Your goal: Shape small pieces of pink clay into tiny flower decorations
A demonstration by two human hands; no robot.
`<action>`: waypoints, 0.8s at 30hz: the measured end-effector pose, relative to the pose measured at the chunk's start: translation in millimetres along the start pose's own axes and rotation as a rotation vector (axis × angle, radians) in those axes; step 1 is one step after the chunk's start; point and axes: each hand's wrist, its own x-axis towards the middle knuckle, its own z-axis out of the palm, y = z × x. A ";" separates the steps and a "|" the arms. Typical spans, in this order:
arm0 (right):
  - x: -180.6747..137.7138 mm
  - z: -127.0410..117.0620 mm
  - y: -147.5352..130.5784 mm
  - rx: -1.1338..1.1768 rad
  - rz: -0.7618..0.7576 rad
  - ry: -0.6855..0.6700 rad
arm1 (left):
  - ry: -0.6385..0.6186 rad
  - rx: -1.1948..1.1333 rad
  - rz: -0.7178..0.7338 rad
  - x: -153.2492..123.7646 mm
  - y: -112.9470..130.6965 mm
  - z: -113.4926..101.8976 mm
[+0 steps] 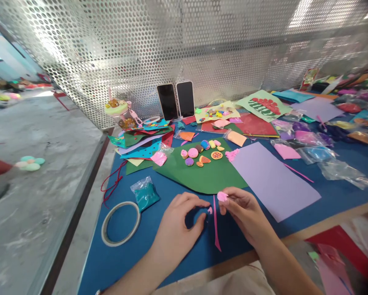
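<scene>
in our right hand (242, 209) we pinch a soft pink lump (222, 196) between thumb and fingers, its surface matte and slightly creased. the lump is raised just beyond the near edge of the green sheet (171, 170). our left hand (184, 217) is curved, thumb and forefinger drawn close together, with a tiny ragged pink scrap (210, 210) at their tips; we cannot tell whether they grip it. between our hands a thin, flat pink strip (216, 229) tapers upward and flares at its near end.

on the green sheet, which curves along its near side, we see small moulded pieces: a smooth pink disc (193, 153), a purple disc (189, 162) and a round, speckled pizza (216, 155). a crumbly pink clump (232, 154) sits at its right side, beside the corner of a flat lilac sheet (273, 180).

to our left, a tape ring (104, 229) lies on the blue table (98, 266) beside a crinkled clear bag (145, 194) of teal stuff. a thin red cord (116, 186) loops loosely over the edge. behind everything stands a metal wall (128, 61), punched with round holes.
</scene>
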 end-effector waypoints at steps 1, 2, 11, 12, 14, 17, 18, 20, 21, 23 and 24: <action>-0.4 0.1 -0.1 0.007 0.004 0.002 | -0.011 0.128 0.038 1.8 -1.3 -0.1; -0.6 0.1 -0.1 0.017 0.010 -0.001 | -0.029 0.232 0.075 3.2 -2.8 0.3; 2.5 -2.4 -1.0 0.208 0.126 0.001 | -0.121 0.693 0.286 5.1 -12.2 16.6; 2.5 -2.5 -1.6 0.221 0.134 0.000 | -0.111 0.728 0.311 5.3 -11.9 17.5; 2.2 -2.6 -3.0 0.236 0.142 0.002 | -0.085 0.789 0.369 6.1 -10.9 18.9; 1.6 -3.6 -4.5 0.233 0.147 0.019 | -0.068 0.867 0.455 7.7 -9.3 20.5; 1.3 -4.2 -4.7 0.226 0.147 0.027 | -0.066 0.887 0.473 8.2 -8.9 20.9; 1.0 -6.2 -4.5 0.207 0.150 0.038 | -0.053 0.906 0.478 8.9 -8.6 21.1; 1.0 -7.3 -4.2 0.197 0.154 0.043 | -0.042 0.898 0.466 9.0 -8.6 20.7; 1.1 -9.9 -3.3 0.180 0.160 0.053 | -0.009 0.829 0.420 9.2 -8.2 18.9; 1.2 -11.1 -2.9 0.174 0.161 0.056 | 0.013 0.766 0.389 9.4 -7.7 17.6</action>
